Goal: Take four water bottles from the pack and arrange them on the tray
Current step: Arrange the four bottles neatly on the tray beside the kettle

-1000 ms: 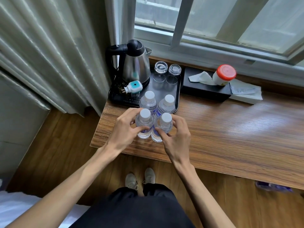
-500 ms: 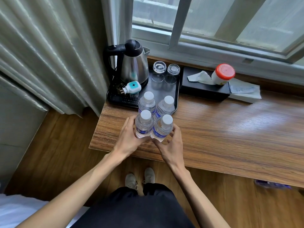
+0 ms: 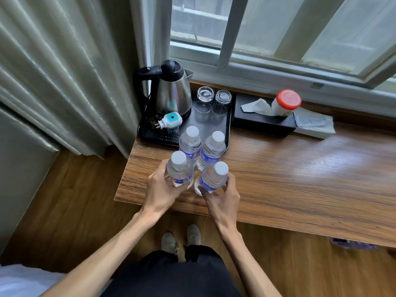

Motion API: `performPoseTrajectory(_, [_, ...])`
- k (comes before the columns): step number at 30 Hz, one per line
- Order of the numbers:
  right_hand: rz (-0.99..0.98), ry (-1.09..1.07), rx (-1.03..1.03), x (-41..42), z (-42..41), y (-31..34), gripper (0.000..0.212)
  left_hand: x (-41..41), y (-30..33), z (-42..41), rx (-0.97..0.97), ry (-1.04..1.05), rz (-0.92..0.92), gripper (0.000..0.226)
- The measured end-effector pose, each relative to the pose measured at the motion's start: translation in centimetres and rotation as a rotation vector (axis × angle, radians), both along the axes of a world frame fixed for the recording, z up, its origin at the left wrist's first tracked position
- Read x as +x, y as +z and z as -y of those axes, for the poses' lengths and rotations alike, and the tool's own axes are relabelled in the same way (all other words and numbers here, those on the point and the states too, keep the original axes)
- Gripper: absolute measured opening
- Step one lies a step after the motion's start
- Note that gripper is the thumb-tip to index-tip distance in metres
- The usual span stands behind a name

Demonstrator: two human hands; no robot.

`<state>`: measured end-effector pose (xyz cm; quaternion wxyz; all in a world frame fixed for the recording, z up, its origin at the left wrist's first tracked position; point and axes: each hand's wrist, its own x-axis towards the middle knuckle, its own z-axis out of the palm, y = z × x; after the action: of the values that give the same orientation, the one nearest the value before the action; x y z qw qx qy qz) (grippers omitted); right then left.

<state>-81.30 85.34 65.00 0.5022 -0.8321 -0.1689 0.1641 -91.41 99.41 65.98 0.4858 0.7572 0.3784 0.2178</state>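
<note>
Item: 4 water bottles, white caps, blue labels; 2 stand upright at the near end of the black tray (image 3: pixel 228 116), the back-left bottle (image 3: pixel 190 142) and back-right bottle (image 3: pixel 212 148) side by side in front of 2 glasses (image 3: pixel 214 99) and beside the kettle (image 3: pixel 171 91). The other 2 have risen off the wooden table (image 3: pixel 300 179) since 1 second ago: left hand (image 3: pixel 162 189) wrapped around the front-left bottle (image 3: pixel 180 170), right hand (image 3: pixel 222 196) wrapped around the front-right bottle (image 3: pixel 212 179), which tilts. Status, judged: half placed, final pair in transit to the tray.
</note>
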Motion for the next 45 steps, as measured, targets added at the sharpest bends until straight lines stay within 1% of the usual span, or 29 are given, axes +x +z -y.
performPoseTrajectory(5, [0.052, -0.054, 0.027, 0.2, 1.6, 1.2, 0.065, -1.6, 3.1, -1.6, 0.053, 0.048, 0.058, 0.067])
performPoseTrajectory(10, [0.099, -0.098, 0.078, 2.3, 2.9, 2.6, 0.066, -2.1, 5.2, -4.3, 0.147, 0.067, 0.115, 0.066])
performPoseTrajectory(14, [0.145, -0.118, 0.106, 4.8, 2.7, 3.8, 0.064, -0.6, 6.1, -6.5, 0.180, 0.058, 0.156, 0.065])
performPoseTrajectory(18, [0.181, -0.113, 0.070, 7.6, 1.5, 5.1, 0.067, 2.1, 6.8, -8.2, 0.171, 0.042, 0.187, 0.065])
performPoseTrajectory(24, [0.157, -0.081, 0.065, 12.1, -1.6, 5.6, 0.064, 6.9, 6.8, -10.9, 0.170, 0.021, 0.155, 0.064])
performPoseTrajectory(33, [0.099, 0.027, 0.069, 17.1, -7.9, 4.2, 0.062, 14.2, 6.5, -12.7, 0.211, -0.108, 0.086, 0.058])
performPoseTrajectory(40, [0.086, 0.071, 0.074, 19.6, -11.7, 3.2, 0.062, 18.8, 4.1, -13.8, 0.121, -0.195, 0.053, 0.059])
performPoseTrajectory(45, [0.063, 0.090, 0.066, 21.1, -13.4, 2.4, 0.064, 20.6, 1.7, -14.5, 0.082, -0.190, 0.006, 0.064])
